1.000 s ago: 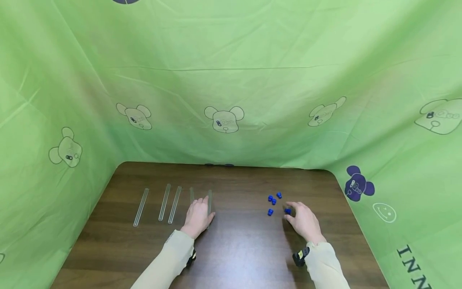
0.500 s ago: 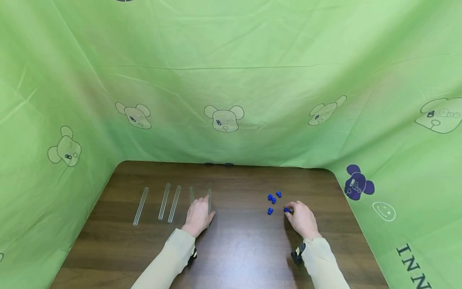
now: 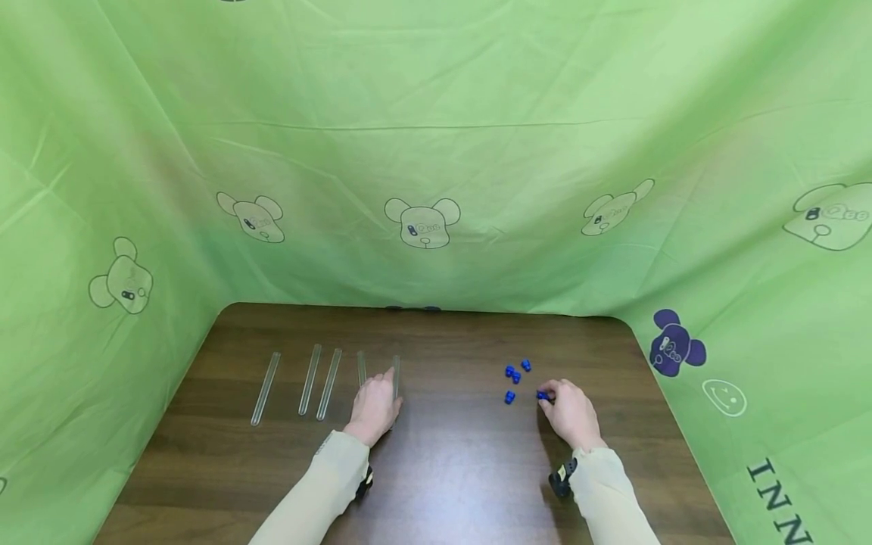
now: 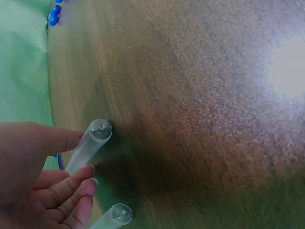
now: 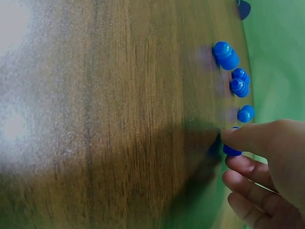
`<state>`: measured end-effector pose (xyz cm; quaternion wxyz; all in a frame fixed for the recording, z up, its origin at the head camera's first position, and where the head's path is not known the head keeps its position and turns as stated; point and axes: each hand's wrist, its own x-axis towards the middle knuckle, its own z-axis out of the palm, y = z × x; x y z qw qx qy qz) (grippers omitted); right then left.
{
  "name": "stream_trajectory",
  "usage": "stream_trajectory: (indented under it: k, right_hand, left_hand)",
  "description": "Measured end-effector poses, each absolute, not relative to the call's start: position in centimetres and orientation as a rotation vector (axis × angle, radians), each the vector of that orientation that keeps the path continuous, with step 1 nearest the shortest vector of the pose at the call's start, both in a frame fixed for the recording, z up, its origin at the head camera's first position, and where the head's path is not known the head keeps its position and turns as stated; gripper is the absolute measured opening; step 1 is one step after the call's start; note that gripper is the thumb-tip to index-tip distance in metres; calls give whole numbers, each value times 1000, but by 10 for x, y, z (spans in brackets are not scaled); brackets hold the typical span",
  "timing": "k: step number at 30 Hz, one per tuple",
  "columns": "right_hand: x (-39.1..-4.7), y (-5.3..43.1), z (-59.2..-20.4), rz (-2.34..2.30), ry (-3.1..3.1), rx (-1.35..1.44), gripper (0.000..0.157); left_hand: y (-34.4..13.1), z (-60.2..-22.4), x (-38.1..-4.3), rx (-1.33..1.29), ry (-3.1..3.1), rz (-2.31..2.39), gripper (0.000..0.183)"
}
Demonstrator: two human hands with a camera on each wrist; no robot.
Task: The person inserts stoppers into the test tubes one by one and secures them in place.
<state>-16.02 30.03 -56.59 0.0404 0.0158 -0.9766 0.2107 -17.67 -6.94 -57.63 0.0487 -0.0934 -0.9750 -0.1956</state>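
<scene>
Near the middle of the table, my left hand [image 3: 374,407] pinches a clear test tube [image 3: 397,378] between thumb and fingers. Its rounded end [image 4: 100,131] pokes out past the thumb in the left wrist view. Another tube [image 3: 362,368] lies just left of it, partly behind the hand. On the right, my right hand [image 3: 574,416] pinches a small blue test tube cap [image 3: 542,395] at the tabletop; the thumb partly hides this cap [image 5: 232,151] in the right wrist view. Several more blue caps [image 3: 509,397] lie to the left of that hand.
Three more clear test tubes, among them the leftmost tube [image 3: 266,388], lie on the left of the brown wooden table [image 3: 450,484]. A green cloth [image 3: 422,159] with printed bear heads stands around the table's back and sides.
My right thumb and fingers have closed on the blue cap, which has shifted slightly. My left thumb has drawn in a little against the test tube.
</scene>
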Motion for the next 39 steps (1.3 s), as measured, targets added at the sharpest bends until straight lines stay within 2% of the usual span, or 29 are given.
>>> stream_trajectory:
  k: [19, 30, 39]
  right_hand:
    - [-159, 298, -564, 683, -2954, 7, 17]
    - [-158, 296, -563, 681, -2873, 51, 14]
    - [-161, 290, -565, 699, -2724, 122, 12]
  left_hand:
    - [-69, -576, -175, -192, -2976, -743, 56]
    - [-66, -574, -178, -282, -2855, -763, 33]
    - [-67, -566, -181, -308, -2784, -829, 28]
